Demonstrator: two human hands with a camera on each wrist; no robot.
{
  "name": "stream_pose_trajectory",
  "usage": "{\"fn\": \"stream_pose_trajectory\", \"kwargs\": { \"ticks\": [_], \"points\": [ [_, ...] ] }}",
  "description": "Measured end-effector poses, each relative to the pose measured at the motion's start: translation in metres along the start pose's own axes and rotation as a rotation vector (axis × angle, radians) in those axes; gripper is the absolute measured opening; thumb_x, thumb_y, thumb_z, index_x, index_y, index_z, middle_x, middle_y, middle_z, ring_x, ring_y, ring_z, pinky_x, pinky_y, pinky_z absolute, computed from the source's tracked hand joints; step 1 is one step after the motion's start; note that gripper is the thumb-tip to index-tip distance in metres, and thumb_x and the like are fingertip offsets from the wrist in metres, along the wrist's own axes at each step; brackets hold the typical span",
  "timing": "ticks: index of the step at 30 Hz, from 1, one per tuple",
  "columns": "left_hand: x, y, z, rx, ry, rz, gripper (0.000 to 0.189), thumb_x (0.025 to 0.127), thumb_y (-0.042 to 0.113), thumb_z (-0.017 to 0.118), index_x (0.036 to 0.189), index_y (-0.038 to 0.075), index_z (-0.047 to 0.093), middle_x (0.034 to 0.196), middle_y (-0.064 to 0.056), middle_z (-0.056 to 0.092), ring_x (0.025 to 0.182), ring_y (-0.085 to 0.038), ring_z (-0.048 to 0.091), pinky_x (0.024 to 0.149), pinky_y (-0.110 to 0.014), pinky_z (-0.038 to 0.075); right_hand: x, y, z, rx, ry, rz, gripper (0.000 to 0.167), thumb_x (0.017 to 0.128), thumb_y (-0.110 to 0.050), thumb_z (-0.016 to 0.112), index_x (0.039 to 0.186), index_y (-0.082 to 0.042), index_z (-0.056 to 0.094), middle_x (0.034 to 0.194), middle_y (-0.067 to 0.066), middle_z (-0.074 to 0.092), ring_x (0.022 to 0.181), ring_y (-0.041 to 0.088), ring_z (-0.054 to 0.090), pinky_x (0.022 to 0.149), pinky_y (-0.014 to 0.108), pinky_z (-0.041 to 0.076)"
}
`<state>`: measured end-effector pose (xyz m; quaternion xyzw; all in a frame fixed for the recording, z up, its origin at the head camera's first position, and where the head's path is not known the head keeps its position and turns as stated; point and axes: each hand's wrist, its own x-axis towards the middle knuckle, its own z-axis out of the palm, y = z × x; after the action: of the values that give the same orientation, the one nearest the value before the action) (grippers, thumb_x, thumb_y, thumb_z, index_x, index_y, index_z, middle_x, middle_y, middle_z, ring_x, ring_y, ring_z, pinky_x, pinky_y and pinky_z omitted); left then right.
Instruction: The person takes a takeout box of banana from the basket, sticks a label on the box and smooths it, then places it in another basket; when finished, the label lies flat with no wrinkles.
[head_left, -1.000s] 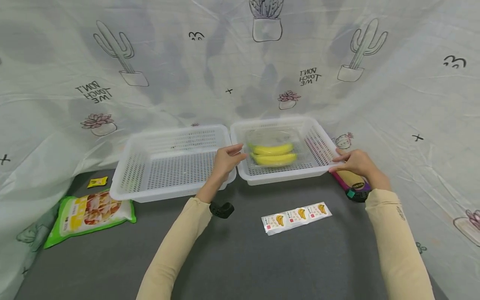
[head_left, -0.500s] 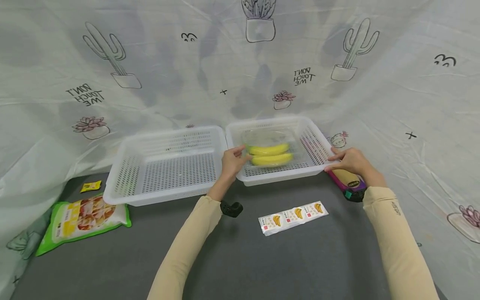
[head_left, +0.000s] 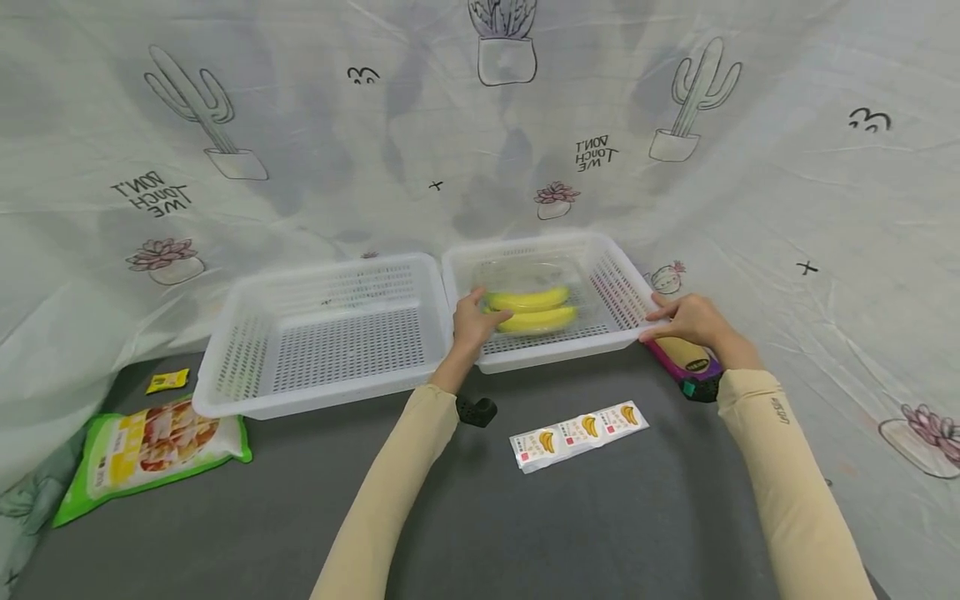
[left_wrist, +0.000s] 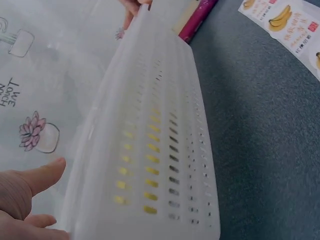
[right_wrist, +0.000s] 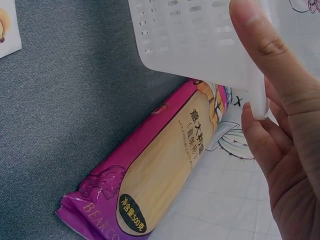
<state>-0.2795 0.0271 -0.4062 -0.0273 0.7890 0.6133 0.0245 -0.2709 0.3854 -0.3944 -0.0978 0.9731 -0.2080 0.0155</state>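
Note:
My right hand (head_left: 697,319) grips the right-end rim of a white perforated plastic basket (head_left: 558,354), thumb on one side and fingers on the other, as the right wrist view shows. Inside that basket lies a clear plastic container (head_left: 521,271) with two yellow bananas (head_left: 536,320). Over the basket's left end my left hand (head_left: 471,325) reaches in, its thumb and fingers spread apart, overlapping the left ends of the bananas. From the left wrist the yellow shows through the slots of the basket wall (left_wrist: 165,150).
A second white basket (head_left: 315,402) stands directly to the left. A pasta pack (right_wrist: 160,165) lies by the right basket's corner. A strip of banana-printed packets (head_left: 579,436) is in front. At far left are a green-edged food bag (head_left: 157,450) and a small yellow packet (head_left: 167,381).
My left hand has moved right, from the gap between the baskets to over the left ends of the bananas. The right hand stays on the rim. The head view has shifted slightly.

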Motion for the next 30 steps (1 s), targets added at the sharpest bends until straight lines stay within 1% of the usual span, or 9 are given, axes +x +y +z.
{"fn": "stream_pose_trajectory", "kwargs": {
  "ticks": [3,9,12,16,19,21,25,27,30],
  "points": [
    [0.003,-0.004,0.006,0.014,0.007,0.0,0.075,0.084,0.009,0.075,0.148,0.004,0.036,0.156,-0.011,0.026,0.142,-0.028,0.023,0.107,-0.041,0.036,0.0,-0.001,0.001,0.008,-0.002,0.001,0.055,0.069,-0.033,0.087,0.105,0.004,0.07,0.134,0.02,0.045,0.057,0.017,0.025,0.05,0.029,0.026],
    [0.009,-0.009,0.017,0.095,0.02,0.023,0.086,0.078,0.005,0.079,0.15,0.005,0.031,0.158,-0.019,0.014,0.144,-0.034,0.015,0.109,-0.044,0.032,0.0,-0.002,0.002,0.006,0.004,0.007,0.055,0.068,-0.034,0.088,0.104,0.005,0.071,0.134,0.02,0.046,0.057,0.016,0.025,0.049,0.028,0.026],
    [0.011,-0.009,0.02,0.109,0.027,0.011,0.091,0.076,0.003,0.081,0.151,0.006,0.029,0.158,-0.02,0.009,0.144,-0.037,0.012,0.108,-0.045,0.033,0.001,-0.001,0.002,0.011,0.008,0.012,0.055,0.068,-0.034,0.088,0.104,0.004,0.071,0.134,0.02,0.046,0.056,0.015,0.025,0.048,0.027,0.026],
    [0.014,-0.008,0.023,0.131,0.05,0.003,0.092,0.074,0.001,0.082,0.151,0.006,0.03,0.158,-0.02,0.011,0.143,-0.038,0.013,0.11,-0.046,0.03,0.001,0.001,0.003,0.023,0.005,0.023,0.052,0.069,-0.031,0.088,0.104,0.004,0.071,0.134,0.02,0.046,0.056,0.015,0.024,0.048,0.026,0.026],
    [0.015,-0.008,0.024,0.159,0.063,0.003,0.094,0.072,0.0,0.083,0.15,0.005,0.03,0.157,-0.019,0.014,0.143,-0.039,0.015,0.112,-0.046,0.026,0.001,0.001,0.003,0.028,0.001,0.029,0.05,0.069,-0.029,0.087,0.104,0.004,0.071,0.135,0.02,0.045,0.056,0.015,0.024,0.047,0.026,0.026],
    [0.015,-0.008,0.025,0.171,0.063,-0.001,0.095,0.071,0.0,0.083,0.15,0.005,0.03,0.158,-0.018,0.015,0.143,-0.039,0.015,0.113,-0.046,0.023,0.001,0.0,0.002,0.032,0.001,0.028,0.051,0.069,-0.029,0.088,0.104,0.005,0.071,0.135,0.021,0.045,0.056,0.015,0.024,0.047,0.026,0.026],
    [0.015,-0.007,0.024,0.167,0.043,-0.023,0.096,0.071,-0.002,0.082,0.151,0.007,0.029,0.159,-0.016,0.012,0.143,-0.039,0.012,0.114,-0.046,0.018,-0.001,-0.001,0.001,0.037,-0.001,0.03,0.053,0.069,-0.031,0.087,0.104,0.005,0.071,0.135,0.022,0.044,0.057,0.016,0.026,0.047,0.026,0.026],
    [0.014,-0.007,0.024,0.161,0.03,-0.03,0.097,0.071,-0.003,0.082,0.151,0.007,0.029,0.159,-0.017,0.011,0.143,-0.038,0.012,0.115,-0.046,0.018,-0.001,-0.002,0.001,0.038,-0.004,0.035,0.055,0.069,-0.034,0.087,0.104,0.005,0.07,0.135,0.022,0.044,0.058,0.017,0.026,0.047,0.026,0.026],
    [0.014,-0.007,0.023,0.182,0.024,-0.016,0.095,0.071,-0.002,0.082,0.15,0.007,0.031,0.158,-0.018,0.013,0.143,-0.039,0.015,0.113,-0.045,0.022,0.0,-0.003,0.001,0.042,-0.009,0.045,0.058,0.069,-0.038,0.087,0.104,0.004,0.071,0.136,0.022,0.044,0.058,0.017,0.027,0.047,0.026,0.027]
  ]
}}
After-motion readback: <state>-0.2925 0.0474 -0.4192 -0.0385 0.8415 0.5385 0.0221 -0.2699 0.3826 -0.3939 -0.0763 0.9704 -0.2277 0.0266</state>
